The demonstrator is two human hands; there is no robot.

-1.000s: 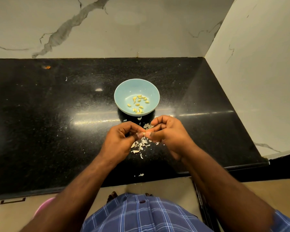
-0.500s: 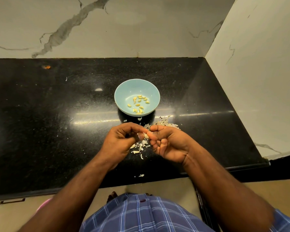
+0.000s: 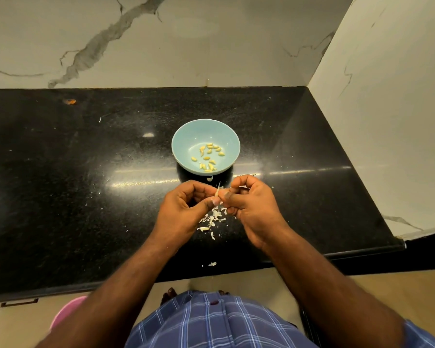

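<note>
Plaid cloth: nearest the camera, at the person's waist, below the edge of the surface.
Scrap: one pale bit of skin lying alone near the front edge of the black surface.
Heap of skins: papery white flakes on the surface, right under the two hands.
Left hand: fingers curled, with thumb and forefinger pinching the near end of the clove.
Right hand: fingers curled in and pinching the same clove from the other side, so the two hands touch at the fingertips.
Clove: held in the air between both hands, above the heap and just in front of the bowl. It looks like garlic, and a thin strip of skin stands up from it.
Handling: probably very light, firm inside and a little slick once bare. The skin is dry, brittle and likely to tear into bits.
Where to take hold: pinch the clove by its ends and pull the loose strip near its root.
Bowl: pale blue, just beyond the hands, with a handful of peeled cloves inside.
Wall: veined marble, behind and to the right.
</note>
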